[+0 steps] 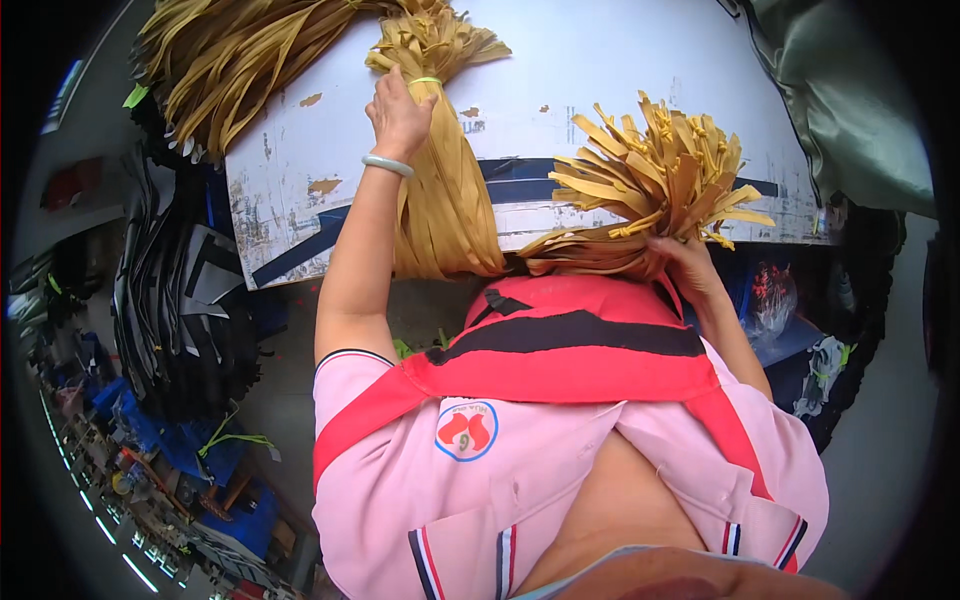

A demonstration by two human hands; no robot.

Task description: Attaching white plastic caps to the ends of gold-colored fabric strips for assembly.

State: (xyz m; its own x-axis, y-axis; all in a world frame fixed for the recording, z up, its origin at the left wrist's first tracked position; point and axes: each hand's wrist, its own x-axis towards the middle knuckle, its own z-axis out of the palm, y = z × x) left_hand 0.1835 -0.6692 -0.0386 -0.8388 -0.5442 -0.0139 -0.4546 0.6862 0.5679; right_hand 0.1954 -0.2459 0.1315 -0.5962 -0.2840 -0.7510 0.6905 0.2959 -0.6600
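Bundle (445, 190) lengthwise, tied end away

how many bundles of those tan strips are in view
3: one tied tan strip bundle under the left hand, one at the right hand, one loose heap top left.

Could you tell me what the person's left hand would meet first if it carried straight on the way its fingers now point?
The left hand points up along the tied bundle. It would probably meet the green band first, then the fanned strip ends, though depth is unclear.
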